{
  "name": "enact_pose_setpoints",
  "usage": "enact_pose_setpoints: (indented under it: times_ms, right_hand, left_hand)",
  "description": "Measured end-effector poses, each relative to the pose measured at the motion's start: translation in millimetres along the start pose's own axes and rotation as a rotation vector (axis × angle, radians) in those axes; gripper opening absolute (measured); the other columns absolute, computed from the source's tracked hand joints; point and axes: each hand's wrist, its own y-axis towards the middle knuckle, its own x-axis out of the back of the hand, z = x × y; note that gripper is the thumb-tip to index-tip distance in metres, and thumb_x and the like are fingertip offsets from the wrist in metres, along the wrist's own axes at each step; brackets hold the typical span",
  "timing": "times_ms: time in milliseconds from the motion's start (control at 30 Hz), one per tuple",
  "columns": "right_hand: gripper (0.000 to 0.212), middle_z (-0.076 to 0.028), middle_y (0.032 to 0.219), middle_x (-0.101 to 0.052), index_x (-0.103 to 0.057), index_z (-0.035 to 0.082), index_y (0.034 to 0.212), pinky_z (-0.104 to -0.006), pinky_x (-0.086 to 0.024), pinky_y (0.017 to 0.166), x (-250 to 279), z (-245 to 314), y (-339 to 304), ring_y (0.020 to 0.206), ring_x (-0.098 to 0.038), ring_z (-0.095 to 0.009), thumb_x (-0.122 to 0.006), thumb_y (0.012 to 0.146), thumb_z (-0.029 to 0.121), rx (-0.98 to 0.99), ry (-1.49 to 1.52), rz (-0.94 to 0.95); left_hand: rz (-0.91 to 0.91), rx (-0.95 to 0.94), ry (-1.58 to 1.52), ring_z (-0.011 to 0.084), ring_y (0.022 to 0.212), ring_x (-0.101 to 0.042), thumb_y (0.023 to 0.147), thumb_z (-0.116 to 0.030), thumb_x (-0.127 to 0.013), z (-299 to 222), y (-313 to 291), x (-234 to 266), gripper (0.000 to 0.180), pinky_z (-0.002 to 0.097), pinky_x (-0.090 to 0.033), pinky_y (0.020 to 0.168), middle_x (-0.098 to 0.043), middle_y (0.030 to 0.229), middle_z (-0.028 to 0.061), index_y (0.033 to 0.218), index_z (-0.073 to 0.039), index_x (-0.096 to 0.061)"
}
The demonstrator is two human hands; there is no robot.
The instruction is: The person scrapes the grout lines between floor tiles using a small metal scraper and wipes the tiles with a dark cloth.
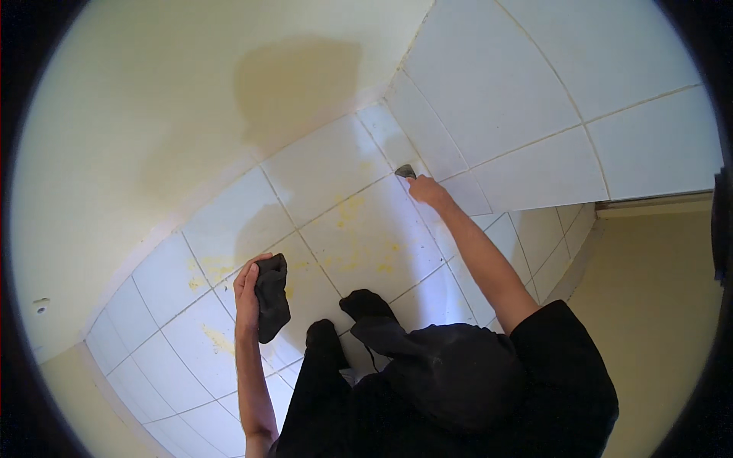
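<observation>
My right hand (pixel 427 191), arm stretched forward, grips a small scraper (pixel 405 172) with a dark, wedge-shaped blade. Its blade is against the white floor tiles (pixel 313 160) near the foot of the tiled wall; the handle is hidden in my fist. On the left, my left hand (pixel 246 288) is closed around the edge of a black, soft-looking folded cloth (pixel 272 299), held over the floor. Yellow stains (pixel 351 210) are scattered on the tiles between my hands, and more lie beside the cloth.
A cream wall (pixel 153 114) runs along the far left, meeting a white tiled wall (pixel 504 91) in the corner. My feet in black footwear (pixel 366 304) stand on the tiles. At right is a beige surface (pixel 649 282) beyond a tiled edge. Shadows fall across floor and wall.
</observation>
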Motion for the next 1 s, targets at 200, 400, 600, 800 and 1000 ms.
enact_pose_setpoints:
  times_ms: [200,400,600,800,1000]
  right_hand:
    - [0.044,-0.028,0.117,-0.064,-0.057,0.001,0.13,-0.053,-0.05,0.095,-19,2,7,0.11,-0.063,-0.045,-0.036,0.103,0.028,-0.086,0.045,0.005]
    - [0.054,-0.029,0.126,-0.061,-0.06,-0.003,0.125,-0.0534,-0.044,0.105,-21,-10,19,0.123,-0.056,-0.045,-0.038,0.104,0.041,-0.157,0.145,0.088]
    - [0.056,-0.031,0.122,-0.062,-0.061,-0.006,0.121,-0.0528,-0.048,0.098,-22,-16,9,0.115,-0.061,-0.045,-0.035,0.104,0.042,-0.189,0.183,-0.058]
    - [0.057,-0.036,0.109,-0.063,-0.066,-0.009,0.107,-0.0525,-0.051,0.093,83,32,-41,0.106,-0.064,-0.046,-0.037,0.105,0.04,-0.24,0.351,0.121]
    - [0.068,-0.025,0.064,-0.063,-0.065,-0.01,0.079,-0.0466,-0.051,0.056,53,-13,31,0.053,-0.064,-0.035,-0.04,0.104,0.048,-0.003,0.367,-0.313]
  left_hand:
    - [0.012,-0.014,0.007,0.0125,0.08,-0.067,0.105,-0.03,-0.049,0,0,0,0.036,0.0265,-0.056,0.069,-0.07,0.101,0.0085,0.119,-0.002,-0.065]
    - [0.033,0.024,0.004,0.0123,0.081,-0.066,0.105,-0.028,-0.048,4,-1,-4,0.035,0.0262,-0.056,0.071,-0.07,0.101,0.0081,0.12,-0.001,-0.065]
    - [0.04,0.008,-0.021,0.0121,0.083,-0.066,0.105,-0.026,-0.047,1,2,-3,0.035,0.0258,-0.055,0.073,-0.07,0.102,0.0083,0.12,0.0,-0.065]
    - [-0.061,-0.04,0.071,0.0161,0.075,-0.068,0.103,-0.039,-0.049,11,-9,21,0.043,0.0296,-0.057,0.065,-0.069,0.099,0.0107,0.121,-0.002,-0.063]
    - [-0.027,-0.027,0.013,0.014,0.08,-0.067,0.104,-0.033,-0.049,6,1,13,0.039,0.0274,-0.056,0.069,-0.07,0.101,0.0092,0.121,-0.002,-0.064]
